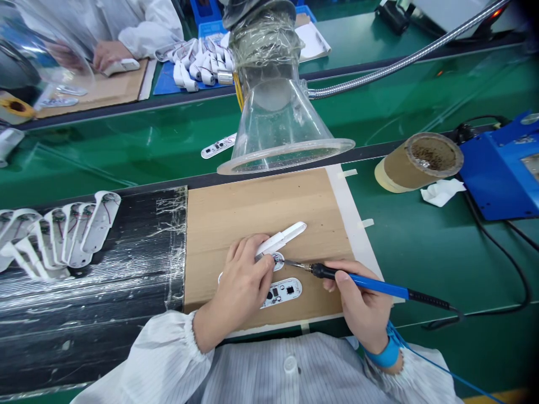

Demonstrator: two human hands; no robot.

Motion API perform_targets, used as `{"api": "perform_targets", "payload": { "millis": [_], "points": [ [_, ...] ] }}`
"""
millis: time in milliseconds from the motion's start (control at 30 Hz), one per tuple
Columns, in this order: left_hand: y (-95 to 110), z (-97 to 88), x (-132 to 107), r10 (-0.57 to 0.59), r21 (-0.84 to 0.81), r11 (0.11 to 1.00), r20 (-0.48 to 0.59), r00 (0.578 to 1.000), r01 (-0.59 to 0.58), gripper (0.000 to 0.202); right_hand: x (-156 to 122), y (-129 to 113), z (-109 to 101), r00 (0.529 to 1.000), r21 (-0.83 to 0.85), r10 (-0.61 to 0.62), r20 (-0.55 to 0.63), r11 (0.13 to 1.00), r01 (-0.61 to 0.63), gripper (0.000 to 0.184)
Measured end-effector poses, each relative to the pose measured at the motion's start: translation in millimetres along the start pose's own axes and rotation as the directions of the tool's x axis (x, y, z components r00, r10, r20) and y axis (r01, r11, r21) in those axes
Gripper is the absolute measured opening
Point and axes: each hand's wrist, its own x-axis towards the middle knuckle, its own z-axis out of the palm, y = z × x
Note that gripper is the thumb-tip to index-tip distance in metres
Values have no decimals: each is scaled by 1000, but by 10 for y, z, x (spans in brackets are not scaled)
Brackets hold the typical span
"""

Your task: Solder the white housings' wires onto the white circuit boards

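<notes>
My left hand (242, 278) is closed on a white plastic housing (290, 234), which slants up to the right over the cardboard sheet (236, 207). Its fingers also press on a small white circuit board (278, 260), mostly hidden under them. My right hand (364, 308) grips a blue-handled soldering iron (374, 285) like a pen; a blue band circles that wrist. The iron's tip points left and reaches the end of the board; whether it touches is too small to tell. Below lies another white circuit board (290, 289), partly covered by my left hand.
Several white housings with wires (84, 230) lie on black wrapping at left. A clear fume hood (282, 129) overhangs the cardboard's far edge. A brown cup (406, 165), crumpled tissue (441, 192) and blue soldering station (501, 174) stand right. Opposite, a co-worker's hand (110, 55) holds a white housing.
</notes>
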Motion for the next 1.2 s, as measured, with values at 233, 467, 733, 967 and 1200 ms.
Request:
{"api": "perform_targets", "payload": {
  "millis": [233, 467, 733, 967, 1200],
  "points": [
    [28, -46, 30, 33, 74, 997, 19, 999, -34, 17, -8, 17, -9, 1000, -19, 4, 17, 1000, -3, 15],
    [31, -45, 31, 35, 98, 994, 19, 999, -36, 17, 2, 17, -6, 1000, -20, -4, 10, 1000, 4, 14],
    [30, -58, 30, 38, 101, 994, 25, 999, -41, 18, -7, 32, -27, 1000, -7, 10, -17, 1000, -10, 15],
    [37, -60, 36, 40, 99, 994, 13, 999, -41, 18, 1, 24, -11, 1000, -3, 9, -30, 1000, -9, 17],
    [21, -46, 17, 19, 61, 998, 12, 1000, -19, 17, -10, 40, -19, 1000, 2, 15, -18, 1000, -15, 15]
  ]
}}
